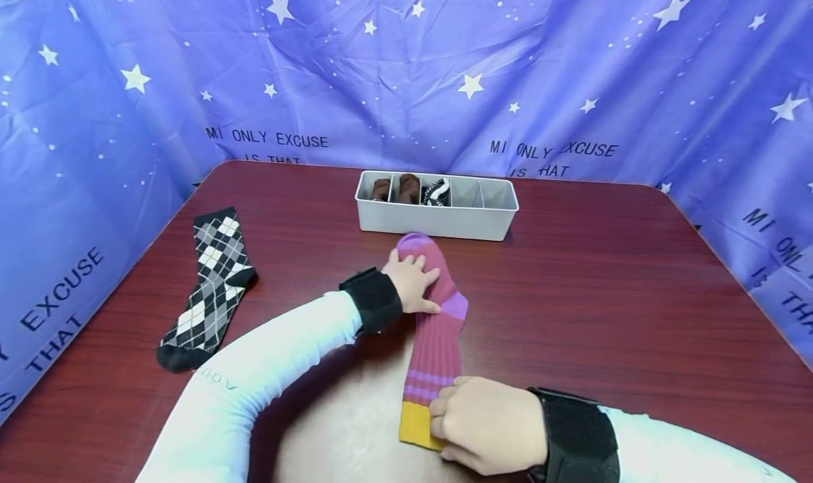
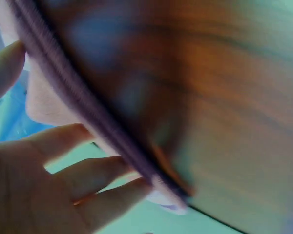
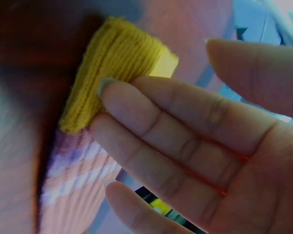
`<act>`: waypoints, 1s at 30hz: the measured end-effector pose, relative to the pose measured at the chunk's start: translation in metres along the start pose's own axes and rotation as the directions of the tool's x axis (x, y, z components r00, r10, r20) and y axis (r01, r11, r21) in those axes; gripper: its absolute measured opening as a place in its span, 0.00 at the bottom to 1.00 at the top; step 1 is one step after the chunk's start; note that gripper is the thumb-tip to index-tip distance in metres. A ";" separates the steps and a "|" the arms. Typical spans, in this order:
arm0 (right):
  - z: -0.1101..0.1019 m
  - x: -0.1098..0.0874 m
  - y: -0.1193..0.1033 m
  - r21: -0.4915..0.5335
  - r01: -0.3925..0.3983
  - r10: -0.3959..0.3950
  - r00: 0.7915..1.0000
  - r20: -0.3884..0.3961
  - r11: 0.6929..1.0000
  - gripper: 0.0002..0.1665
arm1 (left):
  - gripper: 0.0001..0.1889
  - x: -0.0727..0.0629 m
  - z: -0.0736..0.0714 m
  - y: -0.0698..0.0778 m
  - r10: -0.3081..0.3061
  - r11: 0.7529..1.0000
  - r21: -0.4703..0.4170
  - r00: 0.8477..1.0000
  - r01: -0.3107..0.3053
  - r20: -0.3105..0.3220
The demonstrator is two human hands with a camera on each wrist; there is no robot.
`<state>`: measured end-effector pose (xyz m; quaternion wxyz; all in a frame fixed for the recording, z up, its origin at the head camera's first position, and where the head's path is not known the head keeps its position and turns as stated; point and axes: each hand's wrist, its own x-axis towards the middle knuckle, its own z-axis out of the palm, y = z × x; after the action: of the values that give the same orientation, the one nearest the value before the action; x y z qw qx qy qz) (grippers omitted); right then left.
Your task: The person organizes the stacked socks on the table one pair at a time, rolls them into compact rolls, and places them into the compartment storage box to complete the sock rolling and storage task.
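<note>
A ribbed pink sock [image 1: 438,345] with purple toe, heel and stripes lies lengthwise on the table in the head view. My left hand [image 1: 411,283] rests on its foot part with fingers spread. In the left wrist view those fingertips touch the sock's edge [image 2: 78,95]. Over the sock's yellow cuff [image 1: 418,424] lies my right hand [image 1: 492,423]. The right wrist view shows its fingers fairly straight, with fingertips against the ribbed cuff [image 3: 119,63] and the thumb apart from it.
An argyle sock [image 1: 216,278] in black, grey and white lies flat at the left of the table [image 1: 603,278]. Behind the pink sock stands a grey divided box [image 1: 438,222]. Brown bundles [image 1: 408,188] and a black-and-white one [image 1: 436,193] fill its left compartments.
</note>
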<state>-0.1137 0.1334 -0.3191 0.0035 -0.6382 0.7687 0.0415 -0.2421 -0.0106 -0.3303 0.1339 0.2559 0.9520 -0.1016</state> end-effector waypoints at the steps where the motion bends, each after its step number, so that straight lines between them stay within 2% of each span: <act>1: 0.000 0.003 -0.003 0.000 0.015 -0.015 1.000 0.007 1.000 0.06 | 0.36 0.002 0.000 0.004 0.019 1.000 -0.005 1.000 -0.019 -0.001; 5: -0.001 0.011 -0.011 -0.022 0.045 -0.045 0.999 0.009 0.999 0.06 | 0.37 0.008 0.006 0.009 0.064 0.997 -0.040 0.998 -0.064 0.002; 10: 0.001 0.012 -0.010 -0.014 0.041 -0.041 0.999 0.005 0.999 0.07 | 0.36 0.011 0.012 0.007 0.098 0.993 -0.066 0.995 -0.100 -0.027; 13: 0.004 0.011 -0.007 0.003 0.023 -0.023 1.000 -0.015 1.000 0.07 | 0.35 0.007 0.013 0.005 0.143 0.986 -0.071 0.987 -0.148 -0.075; 15: 0.005 0.010 -0.003 0.009 -0.017 0.018 0.999 -0.043 1.000 0.08 | 0.33 -0.001 0.012 0.001 0.176 0.977 -0.098 0.973 -0.192 -0.151; 16: 0.005 0.009 -0.001 0.011 -0.049 0.050 0.997 -0.053 0.999 0.09 | 0.32 -0.007 0.012 -0.002 0.193 0.969 -0.113 0.960 -0.219 -0.205; 18: 0.007 0.005 0.005 0.011 -0.130 0.130 0.988 -0.083 0.991 0.11 | 0.29 -0.023 0.013 -0.008 0.228 0.948 -0.136 0.914 -0.286 -0.334; 19: 0.008 0.002 0.008 0.010 -0.175 0.175 0.980 -0.096 0.985 0.12 | 0.28 -0.033 0.014 -0.011 0.252 0.931 -0.146 0.880 -0.333 -0.402; 20: 0.009 0.000 0.011 0.010 -0.216 0.216 0.970 -0.108 0.976 0.13 | 0.25 -0.043 0.017 -0.013 0.284 0.910 -0.145 0.838 -0.389 -0.466; 22: 0.012 -0.006 0.015 0.020 -0.275 0.275 0.951 -0.140 0.961 0.14 | 0.20 -0.062 0.023 -0.013 0.358 0.857 -0.129 0.755 -0.500 -0.550; 23: 0.012 -0.009 0.017 0.034 -0.295 0.296 0.942 -0.156 0.955 0.14 | 0.18 -0.072 0.027 -0.011 0.402 0.830 -0.104 0.718 -0.548 -0.568; 24: 0.013 -0.012 0.019 0.054 -0.308 0.313 0.935 -0.169 0.950 0.14 | 0.16 -0.080 0.029 -0.009 0.448 0.804 -0.081 0.688 -0.590 -0.571; 25: 0.013 -0.015 0.020 0.072 -0.320 0.328 0.928 -0.176 0.945 0.14 | 0.15 -0.088 0.032 -0.006 0.492 0.780 -0.055 0.666 -0.623 -0.561; 26: 0.012 -0.016 0.020 0.089 -0.333 0.344 0.922 -0.180 0.939 0.15 | 0.13 -0.094 0.034 -0.002 0.534 0.760 -0.035 0.654 -0.649 -0.536; 27: 0.012 -0.018 0.021 0.107 -0.348 0.363 0.916 -0.173 0.931 0.15 | 0.13 -0.100 0.035 0.002 0.567 0.753 -0.009 0.656 -0.658 -0.498; 30: 0.009 -0.020 0.020 0.157 -0.403 0.422 0.900 -0.114 0.902 0.18 | 0.12 -0.112 0.036 0.013 0.627 0.752 0.065 0.682 -0.656 -0.376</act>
<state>-0.1303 0.1572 -0.3261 -0.0199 -0.4606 0.8857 -0.0552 -0.1347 -0.0606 -0.3310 -0.0141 0.5821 0.8121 0.0383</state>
